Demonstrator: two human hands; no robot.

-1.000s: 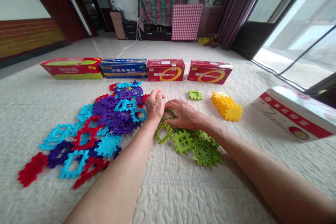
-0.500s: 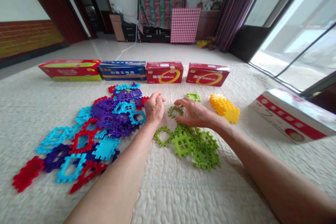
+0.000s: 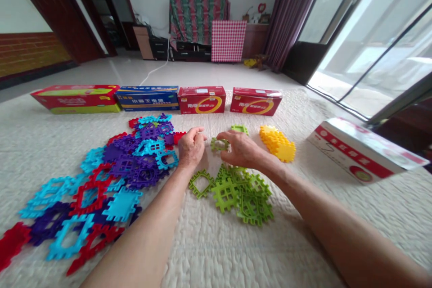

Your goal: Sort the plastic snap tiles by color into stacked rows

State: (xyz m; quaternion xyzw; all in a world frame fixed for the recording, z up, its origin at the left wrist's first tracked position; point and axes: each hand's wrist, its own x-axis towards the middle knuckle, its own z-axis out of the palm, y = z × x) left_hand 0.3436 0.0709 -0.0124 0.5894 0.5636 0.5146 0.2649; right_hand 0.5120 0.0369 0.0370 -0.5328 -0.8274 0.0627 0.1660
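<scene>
My left hand (image 3: 191,146) is closed beside the mixed pile, fingers curled inward; whatever is in them, if anything, is hidden. Just left of it lies a red notched building piece (image 3: 179,138). My right hand (image 3: 240,148) has thumb and fingers apart around the right side of a green notched frame piece (image 3: 216,145). Whether they touch it I cannot tell. Below my hands lies a heap of green notched pieces (image 3: 225,195), with a green open frame (image 3: 201,184) at its left. Another green piece (image 3: 239,129) rests beyond my right hand.
Purple, light blue and red pieces (image 3: 123,204) spread across the left of the quilted mat (image 3: 209,252). A row of yellow pieces (image 3: 285,150) lies at right. A blue box (image 3: 148,100) and red boxes (image 3: 202,101) line the back; a white-and-red carton (image 3: 362,153) stands far right.
The whole view has shifted, with the scene lower and further left. My right hand stays at the green frame piece, its fingers a little further over it. My left hand remains closed.
</scene>
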